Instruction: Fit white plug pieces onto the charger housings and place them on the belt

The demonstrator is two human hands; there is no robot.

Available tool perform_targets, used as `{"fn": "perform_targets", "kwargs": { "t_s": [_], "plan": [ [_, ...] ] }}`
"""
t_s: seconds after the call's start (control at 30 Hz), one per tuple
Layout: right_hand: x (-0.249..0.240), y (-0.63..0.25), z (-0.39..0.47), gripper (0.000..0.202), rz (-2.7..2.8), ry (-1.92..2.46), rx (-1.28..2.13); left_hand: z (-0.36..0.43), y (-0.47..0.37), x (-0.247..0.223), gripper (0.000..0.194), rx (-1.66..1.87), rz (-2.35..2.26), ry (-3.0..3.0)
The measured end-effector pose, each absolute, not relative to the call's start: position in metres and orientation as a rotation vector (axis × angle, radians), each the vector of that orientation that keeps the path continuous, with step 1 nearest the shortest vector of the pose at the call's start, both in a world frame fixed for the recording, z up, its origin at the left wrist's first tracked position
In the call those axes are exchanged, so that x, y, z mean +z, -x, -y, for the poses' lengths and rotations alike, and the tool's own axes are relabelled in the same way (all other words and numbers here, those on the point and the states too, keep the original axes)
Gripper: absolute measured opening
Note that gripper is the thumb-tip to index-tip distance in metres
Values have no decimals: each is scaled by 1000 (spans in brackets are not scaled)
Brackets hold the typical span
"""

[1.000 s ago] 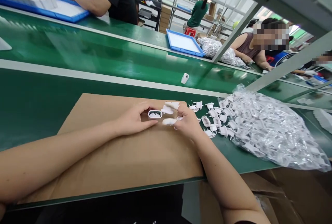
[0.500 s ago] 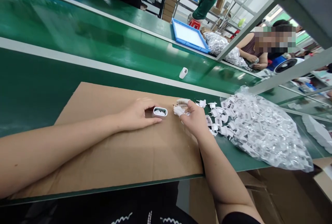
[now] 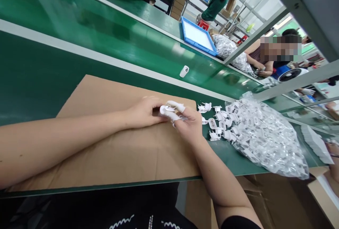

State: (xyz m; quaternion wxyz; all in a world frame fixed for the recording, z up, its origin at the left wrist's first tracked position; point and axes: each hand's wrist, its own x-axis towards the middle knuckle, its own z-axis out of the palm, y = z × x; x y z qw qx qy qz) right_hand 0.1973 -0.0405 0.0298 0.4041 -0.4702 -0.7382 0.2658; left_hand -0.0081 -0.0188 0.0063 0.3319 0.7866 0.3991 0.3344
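Cardboard point(image 3: 127, 158) on green bench point(image 3: 31, 80); left hand point(image 3: 143, 111) holds white housing point(image 3: 162, 110).

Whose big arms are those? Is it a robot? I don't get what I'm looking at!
No robot here, just a person's two bare arms. The camera sits on that person's head and looks forward and down, so you see what they see.

The left hand holds a white case. The right hand, with white covers on some fingers, pinches a small white piece against it; the fingers hide most of that piece.

Under the hands lies a flat cardboard sheet. To its right are loose white plug pieces and a clear bag full of more.
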Motion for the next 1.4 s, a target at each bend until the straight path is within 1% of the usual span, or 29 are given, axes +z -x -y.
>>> {"fn": "perform_targets", "kwargs": {
  "t_s": [0.07, 0.2, 0.43, 0.5, 0.57, 0.67, 0.73, 0.8, 0.93, 1.03, 1.1, 1.17, 1.2, 1.27, 1.4],
  "plan": [
    [25, -196, 40, 24, 1907, 1223, 663, 19, 8, 6, 34, 881, -1042, -2060],
    [25, -199, 38, 27, 1907, 1287, 673, 18, 8, 4, 35, 887, -1034, -2071],
    [34, -199, 36, 20, 2036, 1284, 557, 21, 7, 1, 34, 925, -1046, -2094],
    [34, -199, 35, 16, 2061, 1283, 507, 24, 7, -1, 39, 1003, -1073, -2138],
    [31, -200, 35, 20, 2062, 1287, 480, 27, 7, -4, 46, 1035, -1097, -2283],
    [26, -201, 39, 16, 1995, 1320, 578, 31, 5, -7, 49, 927, -1145, -2559],
    [22, -200, 43, 22, 1917, 1340, 677, 32, 4, -8, 56, 856, -1196, -2650],
    [19, -198, 47, 26, 1876, 1341, 689, 33, 4, -7, 59, 792, -1224, -2702],
    [18, -194, 51, 23, 1867, 1370, 627, 33, 6, 0, 49, 752, -1231, -2678],
    [20, -193, 49, 28, 1784, 1416, 764, 28, 7, 8, 41, 752, -1191, -2459],
    [23, -195, 46, 38, 1683, 1413, 860, 20, 9, 13, 36, 730, -1162, -2241],
    [27, -200, 42, 47, 1519, 1350, 951, 4, 13, 18, 32, 791, -1244, -2046],
    [29, -203, 39, 49, 1415, 1304, 1009, -8, 16, 20, 31, 846, -1336, -1980],
    [33, -211, 31, 45, 1196, 1216, 1173, -38, 25, 23, 35, 945, -1595, -1889],
    [30, -223, 11, 36, 868, 1108, 1538, -110, 49, 27, 37, 965, -2023, -1698]
  ]
}}
